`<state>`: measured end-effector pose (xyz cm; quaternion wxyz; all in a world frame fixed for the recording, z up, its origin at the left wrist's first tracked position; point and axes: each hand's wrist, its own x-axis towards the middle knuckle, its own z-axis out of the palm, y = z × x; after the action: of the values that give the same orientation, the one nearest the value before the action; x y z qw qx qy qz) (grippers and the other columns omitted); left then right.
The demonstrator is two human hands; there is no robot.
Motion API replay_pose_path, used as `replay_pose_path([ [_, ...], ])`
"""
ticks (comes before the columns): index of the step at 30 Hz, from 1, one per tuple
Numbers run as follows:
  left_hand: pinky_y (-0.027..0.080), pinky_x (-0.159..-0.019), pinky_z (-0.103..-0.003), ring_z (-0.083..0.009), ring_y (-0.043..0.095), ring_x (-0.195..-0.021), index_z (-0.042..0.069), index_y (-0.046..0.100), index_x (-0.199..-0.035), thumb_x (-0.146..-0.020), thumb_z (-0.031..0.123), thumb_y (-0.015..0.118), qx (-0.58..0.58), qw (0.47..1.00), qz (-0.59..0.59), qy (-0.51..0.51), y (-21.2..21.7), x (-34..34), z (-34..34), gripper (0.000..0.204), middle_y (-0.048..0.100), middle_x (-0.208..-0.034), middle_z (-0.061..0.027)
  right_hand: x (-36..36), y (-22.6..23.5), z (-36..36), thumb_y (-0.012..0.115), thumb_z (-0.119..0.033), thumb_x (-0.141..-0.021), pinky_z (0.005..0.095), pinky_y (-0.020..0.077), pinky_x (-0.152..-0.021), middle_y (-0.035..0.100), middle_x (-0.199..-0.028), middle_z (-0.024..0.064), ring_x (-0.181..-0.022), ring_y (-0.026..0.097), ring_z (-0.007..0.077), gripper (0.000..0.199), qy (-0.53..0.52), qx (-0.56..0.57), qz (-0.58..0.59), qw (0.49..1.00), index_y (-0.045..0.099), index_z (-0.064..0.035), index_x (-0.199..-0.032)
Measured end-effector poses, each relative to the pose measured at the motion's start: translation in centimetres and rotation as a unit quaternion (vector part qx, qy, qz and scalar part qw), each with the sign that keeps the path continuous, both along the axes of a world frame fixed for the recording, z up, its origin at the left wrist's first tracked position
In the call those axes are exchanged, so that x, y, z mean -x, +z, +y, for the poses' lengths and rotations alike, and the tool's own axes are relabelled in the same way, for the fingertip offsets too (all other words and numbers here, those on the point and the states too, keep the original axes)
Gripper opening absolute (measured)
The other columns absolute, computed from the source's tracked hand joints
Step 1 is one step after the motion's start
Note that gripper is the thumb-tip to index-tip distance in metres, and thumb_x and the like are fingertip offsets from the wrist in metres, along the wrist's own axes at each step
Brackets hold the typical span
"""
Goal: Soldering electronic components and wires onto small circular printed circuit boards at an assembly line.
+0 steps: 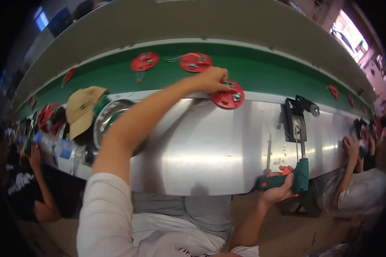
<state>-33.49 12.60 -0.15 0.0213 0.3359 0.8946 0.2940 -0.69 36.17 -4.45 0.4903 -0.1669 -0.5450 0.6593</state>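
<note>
My left hand [214,80] reaches across the bench, its fingers closed on the edge of a round red disc [227,100] that carries small green circuit boards. That disc is over the line where the metal bench top meets the green strip. Low on the right, my right hand [278,188] is wrapped round a dark green pistol-grip power screwdriver [302,175] with a red trigger. Its long thin shaft points away from me, toward a black device with a small metal tray [294,126]. Whether the tip touches that device I cannot tell.
More red discs [195,62] [145,62] lie on the green strip [261,70] behind the metal bench top [193,158]. A metal bowl [99,128], a tan cap [83,109] and a plastic bottle [64,147] stand left. People work on both sides; a shelf overhangs the back.
</note>
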Motion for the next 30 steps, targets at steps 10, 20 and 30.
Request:
replay_pose_path([
  [10, 0.055, -0.080, -0.047, -0.0380, 0.070, -0.096, 0.002, 0.069, -0.104, -0.077, -0.005, 0.070, 0.053, 0.992, -0.050, -0.102, 0.9, -13.6, -5.2, 0.028, 0.073, -0.099, -0.0205, 0.6, -0.9, 2.4, 0.062, -0.025, -0.102, 0.0364, 0.0542, -0.050, 0.067, -0.088, 0.0154, -0.056, 0.064, 0.0234, 0.033, 0.009, -0.011, -0.016, 1.000, 0.065, 0.0072, -0.105],
  [20, 0.057, -0.094, -0.035, -0.0220, 0.073, -0.104, 0.001, 0.077, -0.107, -0.091, 0.011, 0.075, -0.211, 0.977, 0.016, 0.036, 5.3, -20.3, -21.0, 0.020, 0.079, -0.115, -0.0121, 1.3, -1.1, 3.4, 0.065, -0.030, -0.102, 0.0354, 0.0543, -0.056, 0.069, -0.083, 0.0129, -0.061, 0.067, 0.0244, 0.037, 0.034, 0.024, -0.084, 0.996, 0.069, 0.0062, -0.098],
  [30, 0.057, -0.090, -0.048, -0.0395, 0.073, -0.101, 0.000, 0.077, -0.100, -0.087, 0.018, 0.071, 0.071, 0.966, 0.041, 0.246, 1.2, -22.0, -25.1, 0.023, 0.076, -0.102, -0.0225, 1.2, -0.7, 2.8, 0.064, -0.028, -0.102, 0.0353, 0.0540, -0.052, 0.069, -0.081, 0.0133, -0.057, 0.067, 0.0241, 0.035, 0.002, -0.012, -0.084, 0.996, 0.068, 0.0061, -0.096],
])
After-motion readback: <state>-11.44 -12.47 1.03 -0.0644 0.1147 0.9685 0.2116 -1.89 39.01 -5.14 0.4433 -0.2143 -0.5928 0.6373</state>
